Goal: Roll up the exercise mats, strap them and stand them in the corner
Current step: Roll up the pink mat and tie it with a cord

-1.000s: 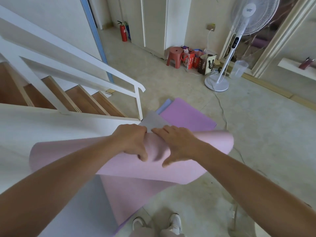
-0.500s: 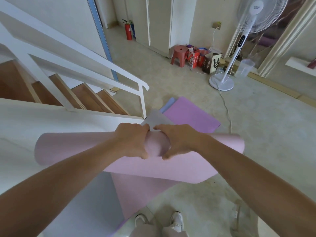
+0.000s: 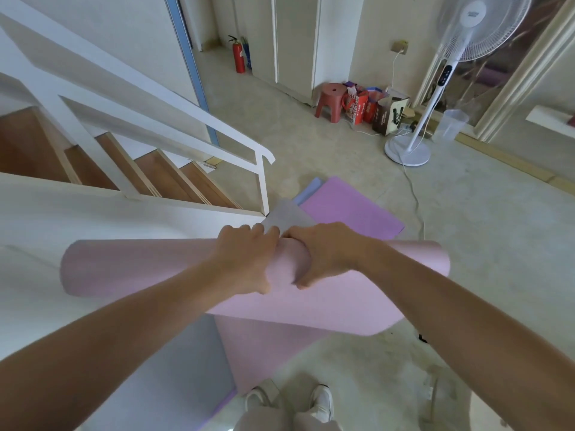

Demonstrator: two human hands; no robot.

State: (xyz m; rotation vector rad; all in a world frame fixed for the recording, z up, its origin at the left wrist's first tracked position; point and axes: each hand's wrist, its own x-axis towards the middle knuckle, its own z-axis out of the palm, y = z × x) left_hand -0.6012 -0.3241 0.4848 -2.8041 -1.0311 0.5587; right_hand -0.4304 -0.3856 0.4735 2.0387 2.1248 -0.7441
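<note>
A pink exercise mat (image 3: 140,265) is partly rolled into a long tube held level in front of me, its loose end hanging down toward my feet. My left hand (image 3: 245,256) and my right hand (image 3: 323,253) grip the roll side by side at its middle, fingers curled over the top and thumbs underneath. On the floor beyond lie a purple mat (image 3: 348,206), a grey mat (image 3: 286,216) and a light blue mat (image 3: 308,189), overlapping each other. A grey-blue mat (image 3: 174,368) lies flat below the roll on the left.
A white stair rail (image 3: 186,119) and wooden steps (image 3: 174,178) stand close on the left. A standing fan (image 3: 413,144) with a trailing cable (image 3: 413,194) is at right. A red stool (image 3: 329,101) and bags (image 3: 373,110) sit by the far wall, a fire extinguisher (image 3: 239,56) farther back.
The pink mat has been wound tighter, from a loose curl into a firmer tube. Both hands have closed in round its middle, and the right hand's fingers have curled from flat to gripping.
</note>
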